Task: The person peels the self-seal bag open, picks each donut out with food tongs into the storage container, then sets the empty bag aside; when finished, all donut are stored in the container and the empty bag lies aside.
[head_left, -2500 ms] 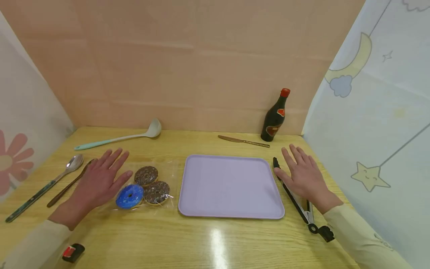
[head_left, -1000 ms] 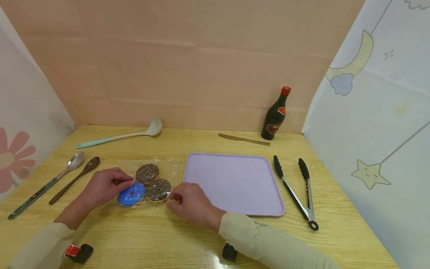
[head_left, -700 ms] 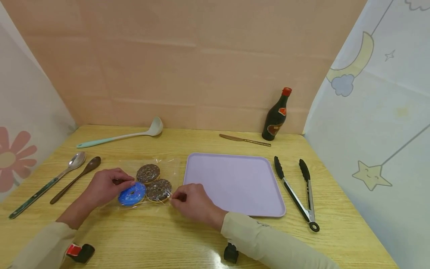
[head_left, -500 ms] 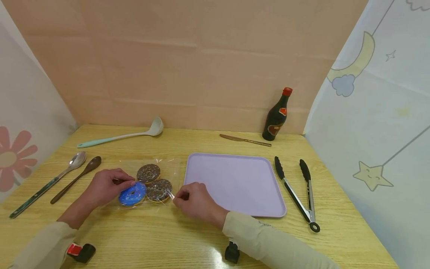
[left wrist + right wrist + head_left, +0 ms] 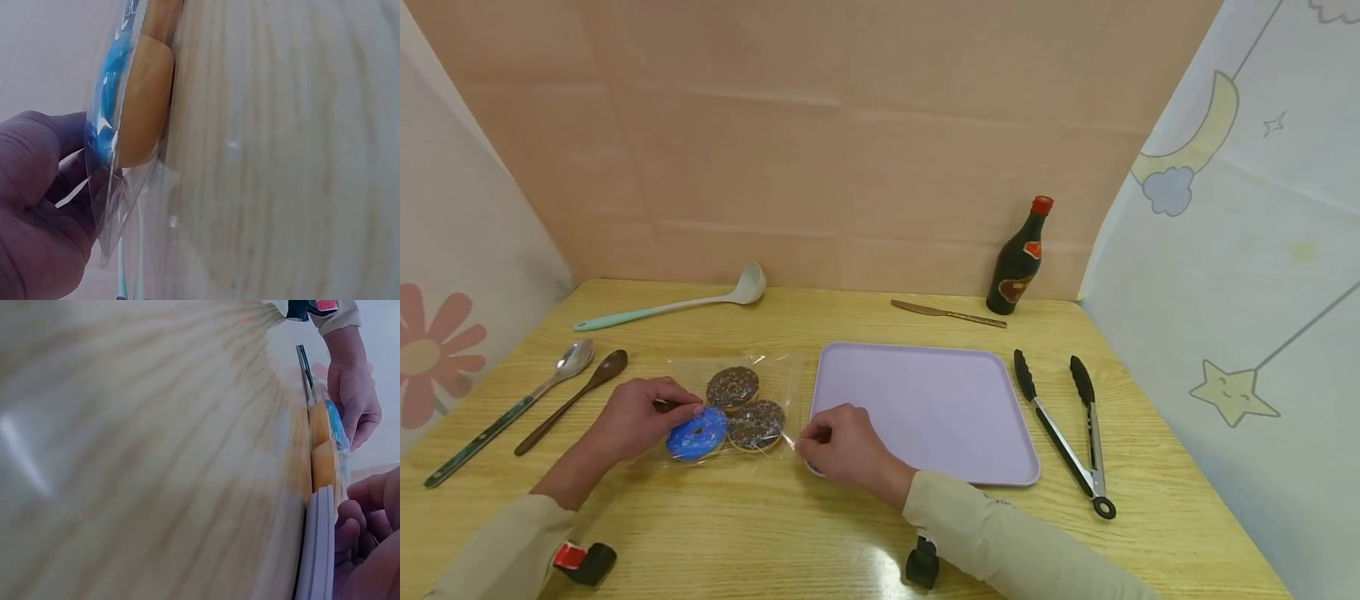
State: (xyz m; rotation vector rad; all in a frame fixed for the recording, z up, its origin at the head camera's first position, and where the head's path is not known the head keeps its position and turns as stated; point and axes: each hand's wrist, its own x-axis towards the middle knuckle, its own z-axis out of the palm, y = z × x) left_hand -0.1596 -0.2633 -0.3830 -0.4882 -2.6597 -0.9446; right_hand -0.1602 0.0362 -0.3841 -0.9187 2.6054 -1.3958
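Head view: the right hand point(image 5: 842, 446) has pulled the bag point(image 5: 730, 408) edge toward the tray point(image 5: 925, 408), pinching it. The left hand point(image 5: 636, 417) still pinches the opposite end beside 3 donuts point(image 5: 730, 412), so the bag looks about to open.

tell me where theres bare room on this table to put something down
The tray is bare. Bare wood also runs along the near edge in front of both hands, and between the ladle and knife at the back. It is crowded on the left: the spoons, the left hand and right hand pinching the donut bag. The tongs fill the right strip.
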